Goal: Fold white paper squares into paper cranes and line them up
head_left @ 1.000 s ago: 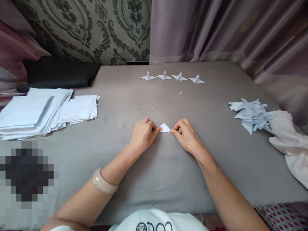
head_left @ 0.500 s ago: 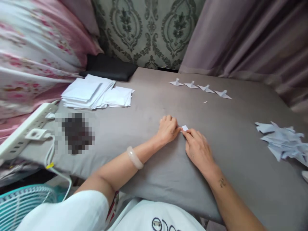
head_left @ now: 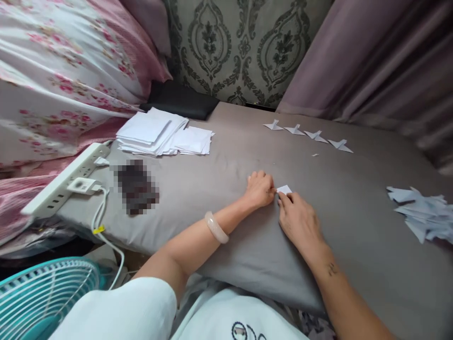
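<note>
A small folded piece of white paper (head_left: 284, 189) lies on the grey cloth surface between my two hands. My left hand (head_left: 261, 189) is closed at the paper's left edge, its fingers curled and the thumb side against the paper. From the right, my right hand (head_left: 299, 217) pinches or presses the paper's lower edge with thumb and forefinger. The fingertips cover part of the paper, so its exact folds are hidden. Beyond my hands, several folded paper birds (head_left: 316, 136) stand in a slanting row.
Stacks of white paper (head_left: 145, 130) lie at the back left, by a black cushion-like object (head_left: 182, 100). A power strip (head_left: 65, 182) with cables and a blurred dark item (head_left: 138, 189) are at left. A heap of folded paper (head_left: 424, 215) sits at right. A turquoise fan (head_left: 49, 297) stands lower left.
The view has turned slightly left, so everything appears farther right. My right fingers have shifted a little along the paper's edge, and more of the paper shows. Both hands stay at it.
</note>
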A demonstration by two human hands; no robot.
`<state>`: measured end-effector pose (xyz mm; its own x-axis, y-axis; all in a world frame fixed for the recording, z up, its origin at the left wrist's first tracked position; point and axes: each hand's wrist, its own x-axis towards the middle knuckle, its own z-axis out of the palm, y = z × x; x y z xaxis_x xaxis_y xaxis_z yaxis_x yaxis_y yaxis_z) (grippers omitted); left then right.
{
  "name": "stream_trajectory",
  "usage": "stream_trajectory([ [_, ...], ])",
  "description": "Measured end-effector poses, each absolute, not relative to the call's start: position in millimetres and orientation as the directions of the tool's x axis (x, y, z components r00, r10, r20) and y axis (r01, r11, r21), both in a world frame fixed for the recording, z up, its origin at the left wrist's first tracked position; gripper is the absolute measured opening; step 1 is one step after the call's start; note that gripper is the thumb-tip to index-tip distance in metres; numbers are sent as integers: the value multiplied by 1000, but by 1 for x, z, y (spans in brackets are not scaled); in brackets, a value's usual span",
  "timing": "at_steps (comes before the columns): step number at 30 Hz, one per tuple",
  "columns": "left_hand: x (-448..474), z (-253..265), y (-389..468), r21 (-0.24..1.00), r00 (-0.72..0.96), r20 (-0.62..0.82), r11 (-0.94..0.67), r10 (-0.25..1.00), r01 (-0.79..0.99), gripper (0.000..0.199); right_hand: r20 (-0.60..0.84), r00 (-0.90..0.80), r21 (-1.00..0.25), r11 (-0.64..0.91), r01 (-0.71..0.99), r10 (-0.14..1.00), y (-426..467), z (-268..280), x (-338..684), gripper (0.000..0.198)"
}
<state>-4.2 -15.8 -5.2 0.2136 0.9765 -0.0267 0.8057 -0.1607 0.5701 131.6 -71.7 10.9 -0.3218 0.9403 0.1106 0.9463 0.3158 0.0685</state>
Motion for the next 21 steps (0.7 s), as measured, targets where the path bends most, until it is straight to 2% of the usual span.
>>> stream_trajectory([
  [5,-3,-7,-14,590,190,-27,-138,981,795,13,27,-308,96,304,948,951,-70,22,126,35],
  [7,-3,-8,-13,603,197,-28,-141,980,785,12,23,-314,40,313,949,949,-68,24,134,34],
  [10,-4,-9,-13,610,200,-16,-149,980,778,12,14,-317,-127,317,940,948,-68,24,153,30],
  [12,-4,-10,-14,611,203,-5,-158,979,776,12,18,-309,-191,307,932,951,-69,23,164,28],
  [18,-3,-11,-18,597,237,47,-218,970,772,13,32,-291,-207,292,934,956,-72,22,172,26],
  [21,-2,-10,-20,606,283,72,-267,957,749,18,44,-307,-257,308,916,951,-68,25,175,27],
])
